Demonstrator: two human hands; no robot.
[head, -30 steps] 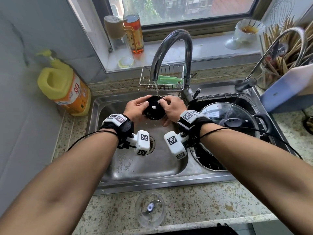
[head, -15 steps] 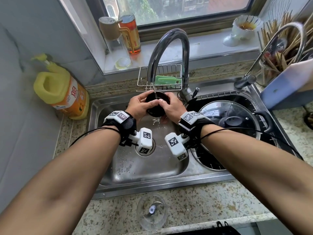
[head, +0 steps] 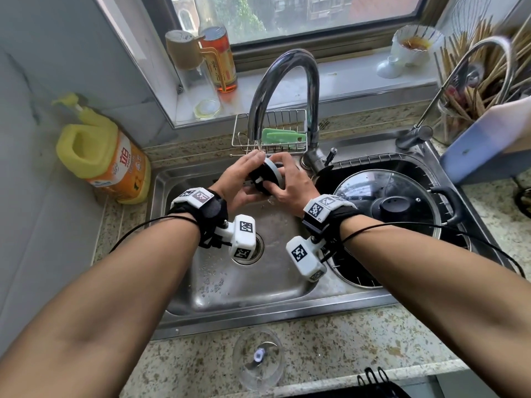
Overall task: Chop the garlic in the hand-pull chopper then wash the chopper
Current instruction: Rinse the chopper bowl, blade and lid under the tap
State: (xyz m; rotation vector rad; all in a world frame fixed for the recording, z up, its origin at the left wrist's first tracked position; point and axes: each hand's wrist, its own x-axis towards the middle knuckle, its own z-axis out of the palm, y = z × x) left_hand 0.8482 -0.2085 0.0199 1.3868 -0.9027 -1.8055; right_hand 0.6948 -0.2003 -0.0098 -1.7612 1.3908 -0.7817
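Both hands hold the black chopper lid (head: pixel 265 179) over the left sink basin, under the faucet spout (head: pixel 283 90). It is tilted on edge, its grey rim facing up and right. My left hand (head: pixel 241 182) grips its left side with the fingers over the top. My right hand (head: pixel 288 182) curls round its right side. A thin stream of water falls from the spout onto the lid. The clear chopper bowl (head: pixel 258 359), with the blade inside, stands on the counter in front of the sink.
A pot with a glass lid (head: pixel 388 202) fills the right basin. A yellow detergent bottle (head: pixel 103 156) stands left of the sink. A wire rack with a green scraper (head: pixel 283 137) sits behind the faucet. Bottles, a cup and chopsticks line the sill and right side.
The lid has turned from facing up to standing on edge between my hands. Both hands have shifted slightly as they turned it.
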